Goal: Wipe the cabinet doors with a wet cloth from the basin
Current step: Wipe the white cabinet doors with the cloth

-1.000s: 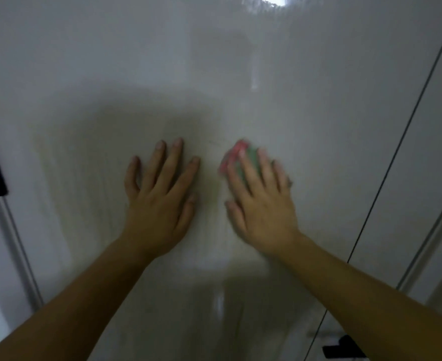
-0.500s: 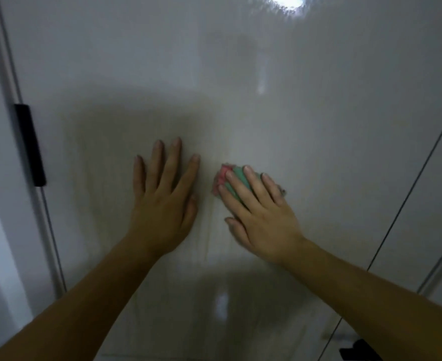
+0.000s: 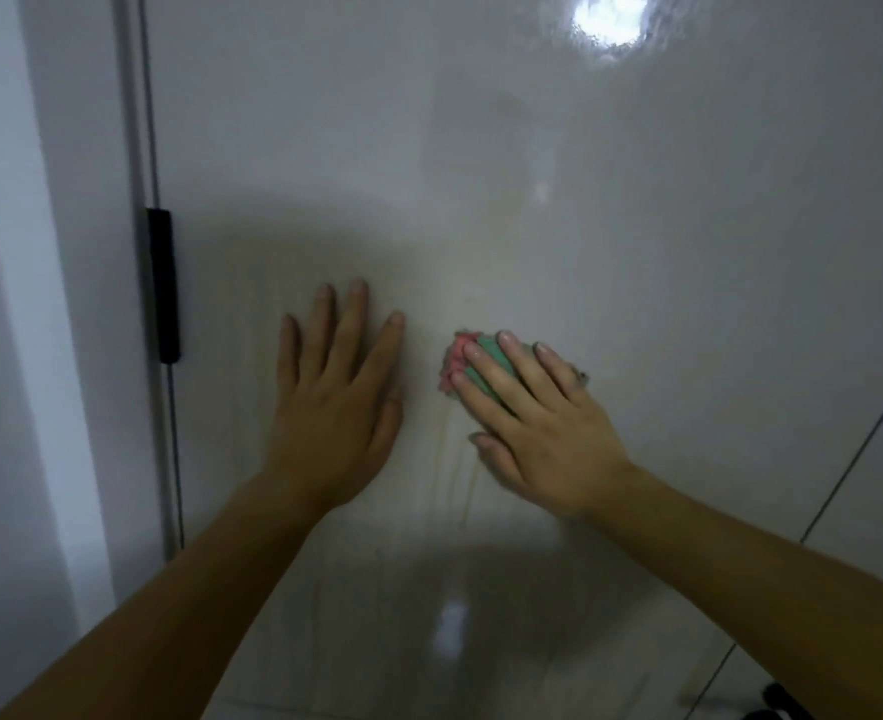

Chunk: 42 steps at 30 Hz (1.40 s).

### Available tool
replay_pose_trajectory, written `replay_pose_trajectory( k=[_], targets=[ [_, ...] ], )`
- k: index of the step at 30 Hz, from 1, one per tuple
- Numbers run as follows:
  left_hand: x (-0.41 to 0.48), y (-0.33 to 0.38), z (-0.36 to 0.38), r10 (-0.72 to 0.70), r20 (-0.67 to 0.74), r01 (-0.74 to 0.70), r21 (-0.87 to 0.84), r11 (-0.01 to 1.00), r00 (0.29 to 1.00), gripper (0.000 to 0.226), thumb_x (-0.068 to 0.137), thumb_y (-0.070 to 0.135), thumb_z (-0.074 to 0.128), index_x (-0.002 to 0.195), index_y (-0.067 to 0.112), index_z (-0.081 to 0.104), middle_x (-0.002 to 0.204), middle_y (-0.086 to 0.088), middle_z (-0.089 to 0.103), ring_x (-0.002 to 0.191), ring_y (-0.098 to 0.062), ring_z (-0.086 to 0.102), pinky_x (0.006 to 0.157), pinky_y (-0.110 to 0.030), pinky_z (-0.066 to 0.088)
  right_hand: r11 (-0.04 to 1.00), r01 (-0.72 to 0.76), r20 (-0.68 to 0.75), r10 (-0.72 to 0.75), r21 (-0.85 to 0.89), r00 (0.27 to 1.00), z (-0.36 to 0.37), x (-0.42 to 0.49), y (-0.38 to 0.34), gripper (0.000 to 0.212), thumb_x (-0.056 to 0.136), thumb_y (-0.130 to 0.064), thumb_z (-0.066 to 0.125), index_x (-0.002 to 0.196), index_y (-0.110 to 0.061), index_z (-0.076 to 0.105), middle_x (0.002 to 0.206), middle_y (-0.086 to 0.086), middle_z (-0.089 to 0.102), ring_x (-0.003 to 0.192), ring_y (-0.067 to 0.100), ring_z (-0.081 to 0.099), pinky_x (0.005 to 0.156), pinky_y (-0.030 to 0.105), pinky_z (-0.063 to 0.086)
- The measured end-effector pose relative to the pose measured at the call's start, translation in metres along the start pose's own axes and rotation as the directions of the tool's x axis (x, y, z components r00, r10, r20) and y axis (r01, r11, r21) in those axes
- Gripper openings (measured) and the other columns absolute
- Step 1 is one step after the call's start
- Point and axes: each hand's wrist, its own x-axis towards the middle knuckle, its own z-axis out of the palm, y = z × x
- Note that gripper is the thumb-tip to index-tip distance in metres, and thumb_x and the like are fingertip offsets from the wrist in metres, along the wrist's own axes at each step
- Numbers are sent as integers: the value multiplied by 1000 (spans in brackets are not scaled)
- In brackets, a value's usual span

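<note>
Door: we find a glossy white door filling most of the view, with faint streaks across its middle.
Cloth: a bunched cloth, green with a pink edge, lies against the door at mid-height, just right of centre.
Right hand: the right hand lies over the cloth with fingers spread and nearly straight, pressing it flat to the door. We see no curl round it, and the thumb lies on the door below.
Left hand: the left hand rests flat on the door just left of the cloth and apart from it, fingers straight and holding nothing.
Drips: we note thin drips running down the door below the cloth.
Handle: a black handle stands upright at the door's left edge.
Glare: a bright lamp glare shows at top right.
Seam: a dark seam marks the door's right edge.
</note>
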Motion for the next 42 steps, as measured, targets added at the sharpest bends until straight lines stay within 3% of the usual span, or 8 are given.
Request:
replay_pose_trajectory(
  k=[6,13,19,22,25,32,39,42],
  targets=[
    [-5,-14,-7,9,-64,-14,-88,996,998,64,99,33,42,158,9,32,167,-20,19,157,-37,14,120,-64,22,939,-336,-103,342,74,934,-21,75,20,68,103,-42,45,162,-15,23,169,11,13,156,38,10,126,55,12],
    [-26,-35,-5,-118,-44,118,-2,993,992,63,100,35,39,158,9,34,168,-23,13,156,-42,9,120,-67,17,997,75,29,-75,-8,997,7,30,-33,67,102,-44,48,161,-19,28,169,7,21,157,32,15,126,48,16],
    [-32,-45,-5,-118,-24,117,-30,993,993,64,101,37,37,160,12,30,170,-17,11,158,-37,6,120,-65,17,968,-245,-88,248,47,965,-20,117,-5,68,103,-43,43,162,-16,23,169,12,16,157,37,9,127,53,9],
    [-36,-48,-7,-121,-48,119,-56,991,991,63,102,35,36,159,9,29,169,-19,15,157,-36,11,122,-63,18,997,76,9,-77,34,997,-3,85,-33,71,101,-45,47,162,-18,22,170,9,14,157,35,9,127,50,12],
    [-46,-51,-4,-190,-49,186,-66,980,981,64,103,34,38,160,8,26,168,-22,13,157,-37,9,122,-64,18,944,329,82,-327,-9,941,4,56,-39,68,102,-44,49,161,-20,27,169,6,20,157,31,14,126,46,15],
    [-58,-63,0,-276,-64,263,-160,951,959,64,105,38,34,161,8,21,170,-18,8,158,-32,7,126,-58,14,996,88,-58,-88,3,994,-26,190,-22,67,103,-44,39,162,-15,24,169,11,17,157,36,11,126,53,14],
    [-74,-69,1,-327,-50,310,-211,927,944,66,108,46,26,161,7,19,170,-19,7,158,-35,8,126,-55,15,868,494,95,-489,-37,867,-2,132,-40,69,103,-43,43,163,-16,20,170,10,14,157,34,11,126,49,15],
    [-81,-75,0,-346,-23,334,-203,920,938,68,107,47,26,162,6,18,171,-15,4,159,-28,3,127,-53,14,914,400,13,-400,-73,916,-8,178,-40,66,103,-43,41,162,-16,25,169,10,19,156,33,15,126,50,17]
  ],
)
